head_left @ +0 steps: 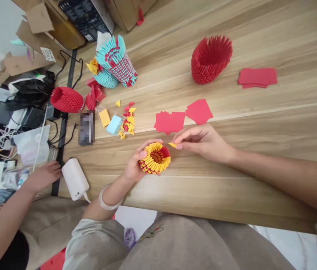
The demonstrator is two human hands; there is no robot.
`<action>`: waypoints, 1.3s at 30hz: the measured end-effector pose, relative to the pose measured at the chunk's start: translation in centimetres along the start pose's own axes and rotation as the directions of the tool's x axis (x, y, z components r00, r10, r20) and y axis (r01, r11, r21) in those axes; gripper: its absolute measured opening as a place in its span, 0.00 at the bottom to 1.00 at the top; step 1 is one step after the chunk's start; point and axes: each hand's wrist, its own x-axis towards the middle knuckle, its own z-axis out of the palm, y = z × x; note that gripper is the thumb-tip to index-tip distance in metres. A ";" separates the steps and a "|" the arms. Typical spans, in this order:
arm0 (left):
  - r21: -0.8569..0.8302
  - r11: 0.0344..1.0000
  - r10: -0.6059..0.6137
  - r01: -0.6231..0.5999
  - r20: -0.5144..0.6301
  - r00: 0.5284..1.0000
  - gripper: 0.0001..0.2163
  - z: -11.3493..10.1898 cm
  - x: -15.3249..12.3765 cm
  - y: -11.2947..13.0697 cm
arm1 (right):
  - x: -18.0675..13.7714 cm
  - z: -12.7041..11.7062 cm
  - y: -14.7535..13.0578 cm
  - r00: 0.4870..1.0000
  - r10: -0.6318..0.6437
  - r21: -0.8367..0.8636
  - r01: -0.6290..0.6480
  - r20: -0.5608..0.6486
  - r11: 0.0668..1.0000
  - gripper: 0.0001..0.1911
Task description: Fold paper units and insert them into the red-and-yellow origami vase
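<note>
**Ring: Lower Rows Built**

Your left hand is gripping the ring over the table, fingers curled round it. Your right hand is pinching a yellow piece beside the rim (not yet seated). Loose pieces are lying nearby.

Bright even daylight, soft faint shadows, wide-angle bending at edges, sharp centre
</note>
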 end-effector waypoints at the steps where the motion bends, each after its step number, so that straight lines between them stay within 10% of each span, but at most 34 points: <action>1: 0.042 0.999 0.023 -0.022 -0.019 1.000 0.21 0.1 0.0 -0.1 | 0.0 0.0 0.0 0.999 -0.032 -0.042 0.031 -0.008 0.999 0.03; 13: 0.188 0.962 0.211 -0.196 -0.065 0.975 0.17 1.1 0.1 -0.9 | -0.6 0.7 0.1 0.948 -0.308 -0.430 0.309 0.075 0.848 0.06; 27: 0.194 0.965 0.184 -0.176 -0.024 0.983 0.16 1.0 0.0 -0.9 | -0.3 1.4 0.1 0.983 -0.173 -0.298 0.181 0.054 0.937 0.04; 33: 0.033 0.996 -0.081 0.079 0.091 0.993 0.19 1.0 -0.3 0.0 | 0.0 0.3 -0.1 0.996 -0.081 -0.092 0.083 0.024 0.992 0.05; 39: -0.039 0.994 -0.095 0.101 0.127 0.987 0.20 0.3 -0.5 0.5 | 0.2 -0.3 0.4 0.994 0.107 0.115 -0.110 0.037 0.987 0.09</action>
